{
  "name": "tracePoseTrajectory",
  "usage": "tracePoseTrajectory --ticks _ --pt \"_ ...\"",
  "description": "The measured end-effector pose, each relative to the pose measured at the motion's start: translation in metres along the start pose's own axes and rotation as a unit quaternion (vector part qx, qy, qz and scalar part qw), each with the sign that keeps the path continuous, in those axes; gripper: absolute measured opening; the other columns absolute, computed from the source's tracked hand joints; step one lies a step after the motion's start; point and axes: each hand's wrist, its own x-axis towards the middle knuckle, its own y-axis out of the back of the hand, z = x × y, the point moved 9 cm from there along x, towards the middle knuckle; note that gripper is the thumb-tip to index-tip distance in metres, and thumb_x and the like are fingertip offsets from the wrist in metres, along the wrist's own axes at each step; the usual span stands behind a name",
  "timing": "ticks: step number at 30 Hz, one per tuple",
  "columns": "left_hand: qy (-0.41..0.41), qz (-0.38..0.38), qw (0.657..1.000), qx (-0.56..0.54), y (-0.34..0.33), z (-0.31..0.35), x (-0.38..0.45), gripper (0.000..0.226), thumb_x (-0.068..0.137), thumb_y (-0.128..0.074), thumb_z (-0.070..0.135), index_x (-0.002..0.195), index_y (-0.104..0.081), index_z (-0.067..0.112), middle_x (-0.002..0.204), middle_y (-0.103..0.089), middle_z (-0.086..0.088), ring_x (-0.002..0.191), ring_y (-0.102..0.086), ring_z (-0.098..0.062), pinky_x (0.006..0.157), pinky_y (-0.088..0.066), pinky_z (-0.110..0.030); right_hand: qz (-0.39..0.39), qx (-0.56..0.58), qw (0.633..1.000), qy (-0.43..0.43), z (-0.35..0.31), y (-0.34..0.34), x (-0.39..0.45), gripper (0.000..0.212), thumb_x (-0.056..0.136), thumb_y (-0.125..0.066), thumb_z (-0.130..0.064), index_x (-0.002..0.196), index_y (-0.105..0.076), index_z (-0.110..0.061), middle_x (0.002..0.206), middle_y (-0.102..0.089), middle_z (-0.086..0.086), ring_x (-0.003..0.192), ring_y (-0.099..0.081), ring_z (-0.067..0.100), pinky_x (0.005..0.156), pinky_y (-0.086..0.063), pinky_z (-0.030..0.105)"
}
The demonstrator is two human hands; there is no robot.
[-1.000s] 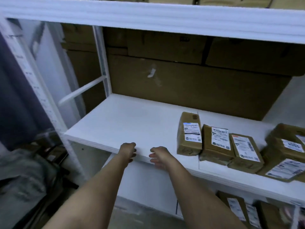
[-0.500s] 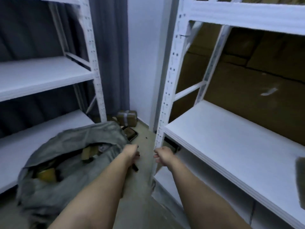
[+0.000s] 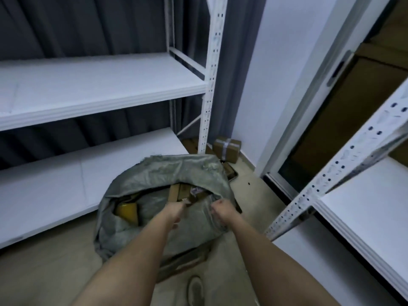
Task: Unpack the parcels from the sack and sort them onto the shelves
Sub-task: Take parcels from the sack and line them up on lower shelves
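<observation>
I see both forearms stretched forward and down toward the grey sack [image 3: 154,180] on the floor, wrists nearly level with each other. My left hand [image 3: 174,212] reaches into the sack's open mouth; its fingers are hidden behind the back of the hand, so I cannot tell whether its grip is wide, narrow, or holding anything. My right hand [image 3: 223,212] sits just beside it at the sack's right rim, fingers curled into a narrow grip on the grey fabric.

Just beyond the left hand, inside the opening, lie brown cardboard parcels [image 3: 180,192], one with a pale label at its far end. To the left of that grip, deeper in the sack, a parcel wrapped in yellowish tape [image 3: 127,212] shows against the lining.

Farther past both hands, a taped box [image 3: 227,149] stands on the floor by the wall. A white shelf [image 3: 99,85] runs to the left of the grips, with a lower shelf [image 3: 55,184] under it, and another white rack [image 3: 364,206] stands to the right.
</observation>
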Motion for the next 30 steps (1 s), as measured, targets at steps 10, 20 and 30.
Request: tracePoseTrajectory --ticks 10,20,30 --pt "0.011 0.029 1.000 -0.004 0.028 0.027 0.173 0.035 0.098 -0.052 0.019 0.119 -0.056 -0.008 0.110 -0.061 -0.026 0.096 -0.057 -0.033 0.070 -0.043 -0.032 -0.071 -0.051 0.996 -0.035 -0.009 -0.066 0.171 0.034 0.090 -0.049 -0.012 0.058 -0.041 -0.016 0.061 -0.040 0.005 0.056 -0.037 0.018 0.064 -0.027 0.030" --pt "0.009 0.082 0.970 0.230 0.027 -0.014 0.356 0.057 0.089 -0.059 0.031 0.136 -0.040 0.003 0.133 -0.050 -0.019 0.120 -0.050 -0.032 0.100 -0.044 -0.039 -0.068 -0.144 0.987 -0.010 0.024 -0.153 0.321 0.038 0.095 -0.051 -0.023 0.131 -0.047 -0.011 0.133 -0.050 0.010 0.121 -0.050 0.026 0.099 -0.043 0.034" --pt "-0.056 0.111 0.940 0.317 -0.017 -0.064 0.499 0.093 0.086 -0.063 0.044 0.149 -0.002 0.013 0.150 -0.022 -0.021 0.131 -0.035 -0.037 0.104 -0.038 -0.045 0.045 -0.412 0.889 0.197 0.057 -0.214 0.421 0.047 0.093 -0.046 -0.020 0.140 -0.038 -0.017 0.148 -0.034 0.002 0.139 -0.025 0.023 0.112 -0.020 0.040"
